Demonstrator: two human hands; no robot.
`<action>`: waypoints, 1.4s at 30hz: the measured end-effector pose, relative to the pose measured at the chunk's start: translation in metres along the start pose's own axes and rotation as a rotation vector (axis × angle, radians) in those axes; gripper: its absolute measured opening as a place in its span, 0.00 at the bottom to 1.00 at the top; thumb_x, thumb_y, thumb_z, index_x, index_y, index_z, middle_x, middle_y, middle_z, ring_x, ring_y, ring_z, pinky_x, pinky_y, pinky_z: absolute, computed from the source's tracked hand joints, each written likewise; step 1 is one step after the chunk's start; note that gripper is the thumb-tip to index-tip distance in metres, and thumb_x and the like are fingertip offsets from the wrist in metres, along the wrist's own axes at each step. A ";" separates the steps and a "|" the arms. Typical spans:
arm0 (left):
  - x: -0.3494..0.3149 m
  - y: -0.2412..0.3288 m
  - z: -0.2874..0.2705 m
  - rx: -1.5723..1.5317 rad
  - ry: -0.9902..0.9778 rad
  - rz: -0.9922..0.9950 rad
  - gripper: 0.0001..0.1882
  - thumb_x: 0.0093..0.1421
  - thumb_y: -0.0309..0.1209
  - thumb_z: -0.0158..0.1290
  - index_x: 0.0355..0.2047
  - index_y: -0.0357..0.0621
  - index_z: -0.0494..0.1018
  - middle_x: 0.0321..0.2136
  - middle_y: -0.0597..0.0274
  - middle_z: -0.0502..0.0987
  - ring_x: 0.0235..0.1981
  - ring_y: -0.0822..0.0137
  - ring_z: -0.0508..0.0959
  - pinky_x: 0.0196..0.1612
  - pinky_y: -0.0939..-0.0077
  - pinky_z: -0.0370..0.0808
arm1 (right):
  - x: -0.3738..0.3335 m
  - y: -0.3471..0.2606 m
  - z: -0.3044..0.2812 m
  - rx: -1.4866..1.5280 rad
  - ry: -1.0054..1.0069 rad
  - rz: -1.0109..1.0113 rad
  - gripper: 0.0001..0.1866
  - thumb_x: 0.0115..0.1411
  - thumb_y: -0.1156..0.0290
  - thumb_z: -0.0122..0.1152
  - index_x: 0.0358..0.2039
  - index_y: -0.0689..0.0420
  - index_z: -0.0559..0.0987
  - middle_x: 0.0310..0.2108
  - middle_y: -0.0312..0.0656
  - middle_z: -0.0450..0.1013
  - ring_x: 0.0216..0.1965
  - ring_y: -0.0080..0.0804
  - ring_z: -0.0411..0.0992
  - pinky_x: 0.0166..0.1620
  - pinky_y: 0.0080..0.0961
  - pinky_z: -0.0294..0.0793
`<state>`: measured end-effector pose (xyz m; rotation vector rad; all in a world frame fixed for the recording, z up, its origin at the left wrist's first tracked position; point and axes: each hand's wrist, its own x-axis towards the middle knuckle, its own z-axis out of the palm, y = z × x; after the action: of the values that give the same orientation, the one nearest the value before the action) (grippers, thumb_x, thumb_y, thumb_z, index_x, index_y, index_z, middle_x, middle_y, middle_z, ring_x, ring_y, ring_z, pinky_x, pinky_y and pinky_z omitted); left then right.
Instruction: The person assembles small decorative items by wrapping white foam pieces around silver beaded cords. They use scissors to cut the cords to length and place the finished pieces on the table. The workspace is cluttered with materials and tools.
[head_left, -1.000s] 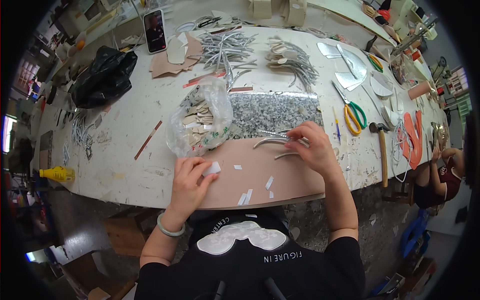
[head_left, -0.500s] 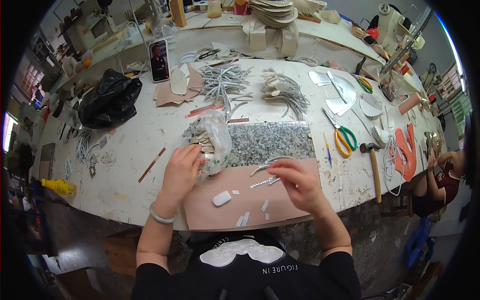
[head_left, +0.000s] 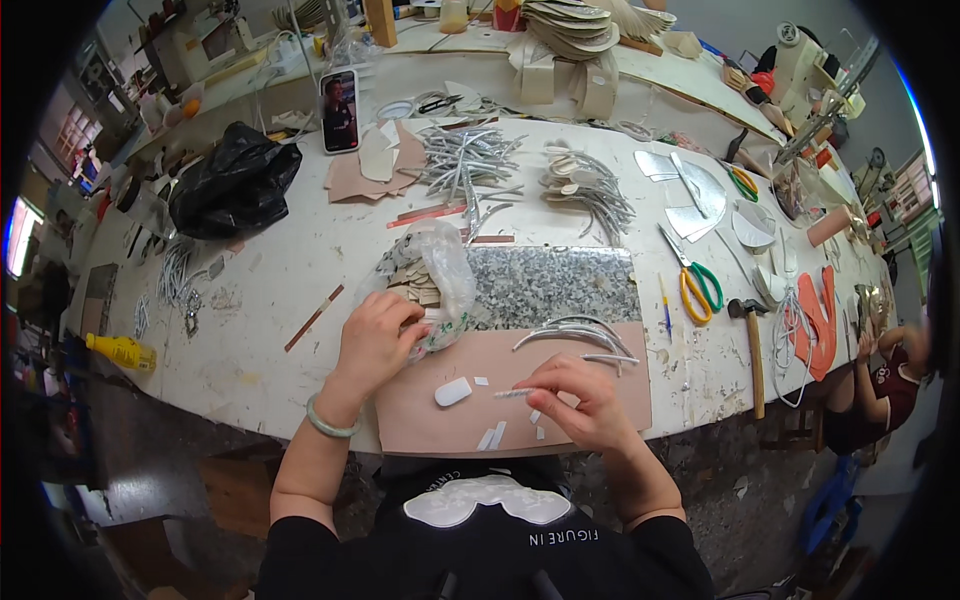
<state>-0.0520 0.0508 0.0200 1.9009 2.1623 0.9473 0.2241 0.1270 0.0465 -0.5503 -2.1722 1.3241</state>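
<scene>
My right hand [head_left: 582,400] pinches a short silver strip [head_left: 513,393] between thumb and fingers, low over the pinkish-tan sheet [head_left: 420,415]. Beyond it, several curved silver strips [head_left: 575,325] lie where the sheet meets a speckled grey stone slab [head_left: 550,285]. My left hand [head_left: 380,338] has its fingers curled at the mouth of a clear plastic bag [head_left: 455,275] full of small beige pieces [head_left: 415,283]. Whatever its fingertips hold is hidden. Between the hands lie a white rounded piece [head_left: 453,391] and several small white slips [head_left: 493,436].
Bundles of silver strips [head_left: 465,165] and paler ones [head_left: 590,195] lie farther back. To the right are scissors [head_left: 693,283] and a hammer [head_left: 748,345]. A propped phone [head_left: 339,112] and a black plastic bag [head_left: 235,185] stand left. Another person [head_left: 885,385] sits at far right.
Several curved silver strips that were at my right hand now lie on the sheet and slab edge. That hand has moved nearer to me, holding a short strip. My left hand stays at the bag.
</scene>
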 end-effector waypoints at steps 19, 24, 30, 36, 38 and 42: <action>0.001 -0.001 -0.025 -0.049 0.124 0.091 0.04 0.48 0.28 0.62 0.26 0.46 0.80 0.27 0.66 0.80 0.28 0.64 0.75 0.32 0.72 0.73 | -0.002 0.000 0.021 0.162 -0.083 0.157 0.08 0.61 0.74 0.59 0.40 0.63 0.78 0.30 0.40 0.79 0.30 0.25 0.78 0.34 0.20 0.75; -0.003 0.007 -0.030 -0.247 0.208 -0.058 0.04 0.51 0.23 0.60 0.29 0.40 0.79 0.31 0.61 0.80 0.31 0.61 0.78 0.33 0.72 0.75 | -0.002 -0.009 0.023 0.155 -0.066 0.158 0.09 0.61 0.76 0.59 0.41 0.64 0.77 0.30 0.42 0.79 0.31 0.26 0.78 0.34 0.20 0.75; -0.012 0.010 -0.011 -0.231 0.185 -0.095 0.05 0.51 0.21 0.60 0.30 0.36 0.77 0.31 0.56 0.80 0.33 0.59 0.79 0.35 0.72 0.76 | 0.003 -0.013 0.030 0.196 -0.086 0.096 0.09 0.61 0.76 0.59 0.41 0.64 0.78 0.31 0.41 0.79 0.32 0.26 0.78 0.35 0.20 0.75; -0.018 0.004 -0.012 -0.294 0.137 -0.123 0.08 0.52 0.19 0.58 0.33 0.38 0.79 0.30 0.58 0.80 0.32 0.62 0.78 0.32 0.72 0.75 | 0.002 -0.011 0.033 0.197 -0.069 0.073 0.09 0.61 0.75 0.60 0.41 0.63 0.78 0.31 0.41 0.79 0.30 0.25 0.77 0.33 0.20 0.74; -0.019 0.004 -0.015 -0.253 0.158 -0.135 0.10 0.52 0.19 0.58 0.36 0.40 0.80 0.30 0.59 0.80 0.31 0.66 0.78 0.30 0.77 0.74 | 0.002 -0.010 0.035 0.201 -0.068 0.073 0.09 0.60 0.75 0.60 0.41 0.62 0.78 0.30 0.41 0.79 0.29 0.24 0.77 0.32 0.20 0.74; -0.021 0.005 -0.017 -0.197 0.217 -0.218 0.15 0.53 0.19 0.58 0.42 0.43 0.80 0.31 0.62 0.81 0.30 0.76 0.78 0.29 0.86 0.71 | 0.005 -0.009 0.039 0.188 -0.027 0.074 0.09 0.59 0.74 0.62 0.40 0.62 0.79 0.28 0.39 0.77 0.25 0.23 0.74 0.29 0.20 0.72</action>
<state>-0.0509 0.0253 0.0295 1.5004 2.2348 1.3160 0.1952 0.0999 0.0411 -0.5452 -2.0377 1.5646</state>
